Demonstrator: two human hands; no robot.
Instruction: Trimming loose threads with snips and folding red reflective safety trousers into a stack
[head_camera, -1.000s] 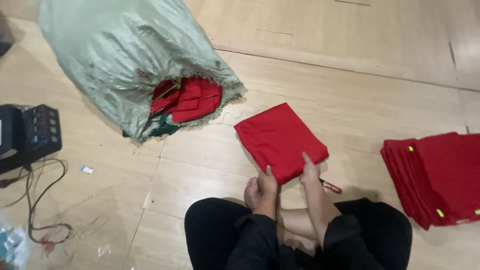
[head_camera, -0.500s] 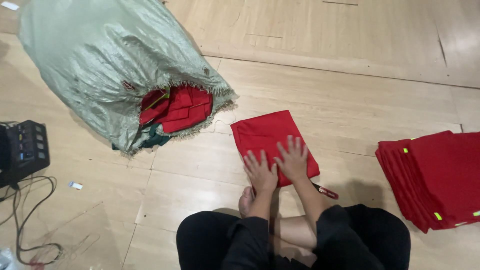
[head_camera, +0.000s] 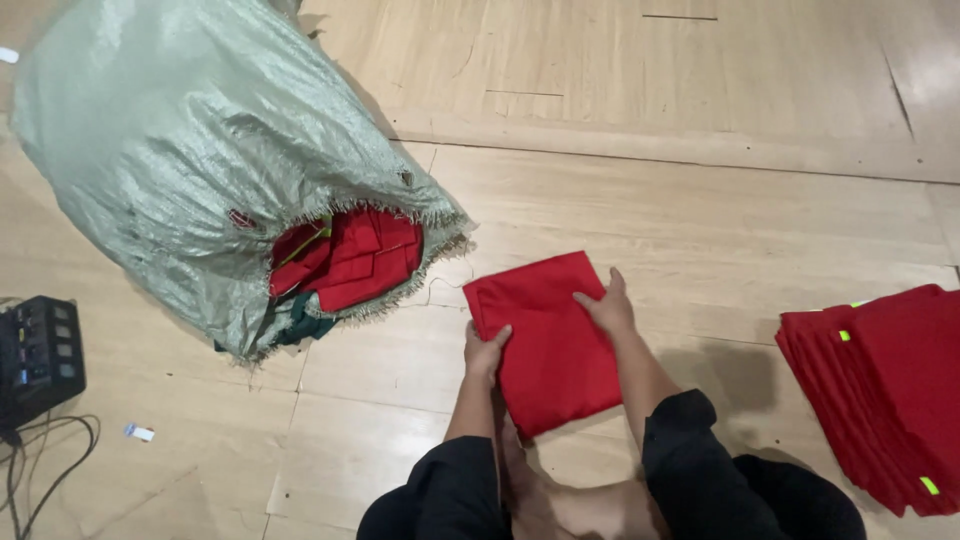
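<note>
A folded red cloth (head_camera: 552, 335) lies on the wooden floor in front of me. My left hand (head_camera: 485, 350) grips its left edge, thumb on top. On the cloth's right side, my right hand (head_camera: 606, 305) holds the edge near the top corner. Both forearms reach out from black sleeves at the bottom of the view.
A pale green woven sack (head_camera: 190, 160) lies open at the left, with red folded cloths (head_camera: 345, 255) spilling from its mouth. A stack of folded red cloths (head_camera: 885, 385) sits at the right edge. A black device (head_camera: 38, 355) with cables rests at the far left.
My hands moved from pressing flat on top of the cloth to gripping its left and right edges. The camera view has shifted closer and to the left.
</note>
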